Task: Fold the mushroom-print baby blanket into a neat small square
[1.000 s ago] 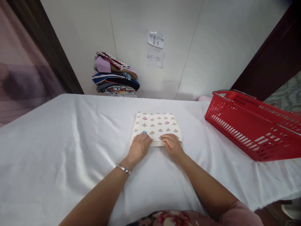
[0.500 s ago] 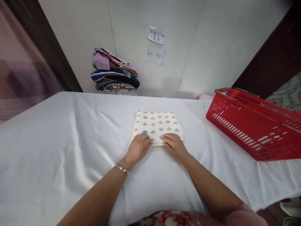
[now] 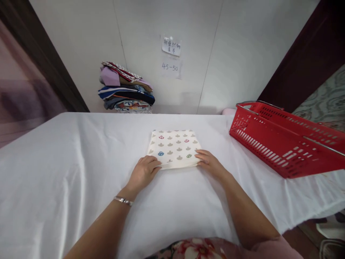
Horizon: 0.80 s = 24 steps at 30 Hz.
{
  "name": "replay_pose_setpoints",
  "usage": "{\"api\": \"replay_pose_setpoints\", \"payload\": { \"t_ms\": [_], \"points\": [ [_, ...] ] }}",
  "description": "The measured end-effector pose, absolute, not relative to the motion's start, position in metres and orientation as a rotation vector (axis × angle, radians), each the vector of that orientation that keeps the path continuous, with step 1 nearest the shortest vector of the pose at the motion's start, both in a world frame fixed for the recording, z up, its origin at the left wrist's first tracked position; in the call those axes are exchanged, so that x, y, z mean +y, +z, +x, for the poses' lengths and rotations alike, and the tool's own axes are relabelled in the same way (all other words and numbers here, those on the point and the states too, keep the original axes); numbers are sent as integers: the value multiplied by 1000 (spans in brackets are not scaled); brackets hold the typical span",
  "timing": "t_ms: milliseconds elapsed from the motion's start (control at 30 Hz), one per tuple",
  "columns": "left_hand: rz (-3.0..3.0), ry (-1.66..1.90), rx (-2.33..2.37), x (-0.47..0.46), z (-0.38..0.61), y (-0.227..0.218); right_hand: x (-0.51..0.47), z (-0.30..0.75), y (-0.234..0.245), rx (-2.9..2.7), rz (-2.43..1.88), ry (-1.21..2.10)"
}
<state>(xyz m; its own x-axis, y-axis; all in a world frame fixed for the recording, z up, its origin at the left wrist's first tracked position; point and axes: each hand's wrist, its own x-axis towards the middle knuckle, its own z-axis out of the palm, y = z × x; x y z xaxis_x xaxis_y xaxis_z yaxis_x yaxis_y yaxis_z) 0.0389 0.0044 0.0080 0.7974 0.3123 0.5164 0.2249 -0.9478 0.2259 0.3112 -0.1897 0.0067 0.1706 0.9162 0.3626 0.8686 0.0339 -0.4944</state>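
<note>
A cream folded cloth point(image 3: 174, 145) printed with grey, red, blue and green mushroom shapes lies flat on the white-covered table point(image 3: 102, 151). At its near left corner my left hand point(image 3: 145, 170) pinches the edge, thumb below and fingers on top. The near right corner is held in my right hand point(image 3: 211, 163), its fingers resting over the side edge. Both thumbs are partly hidden. The cloth's near edge runs between the two hands, its layers slightly raised.
Several folded fabrics form a stack point(image 3: 126, 88) at the back left, by the wall. A red plastic basket point(image 3: 285, 144) with metal handles stands on the right side of the table. Paper signs point(image 3: 171, 46) hang on the wall.
My hands have moved apart along the cloth's near edge, from close to its middle out to the two corners. A green mushroom print now shows. The view has shifted slightly.
</note>
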Motion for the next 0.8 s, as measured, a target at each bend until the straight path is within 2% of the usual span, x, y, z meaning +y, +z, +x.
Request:
{"api": "replay_pose_setpoints", "payload": {
  "t_ms": [267, 567, 800],
  "points": [
    [2868, 878, 459, 9, 20, 5, -201, 322, 9, -1473, -1897, 367],
    [2777, 987, 623, 1, 19, 1, -197, 304, 3, -1406, -2024, 197],
    [2737, 953, 725, -4, 25, 0, -190, 302, -6, -1384, -1907, 166]
  ]
}}
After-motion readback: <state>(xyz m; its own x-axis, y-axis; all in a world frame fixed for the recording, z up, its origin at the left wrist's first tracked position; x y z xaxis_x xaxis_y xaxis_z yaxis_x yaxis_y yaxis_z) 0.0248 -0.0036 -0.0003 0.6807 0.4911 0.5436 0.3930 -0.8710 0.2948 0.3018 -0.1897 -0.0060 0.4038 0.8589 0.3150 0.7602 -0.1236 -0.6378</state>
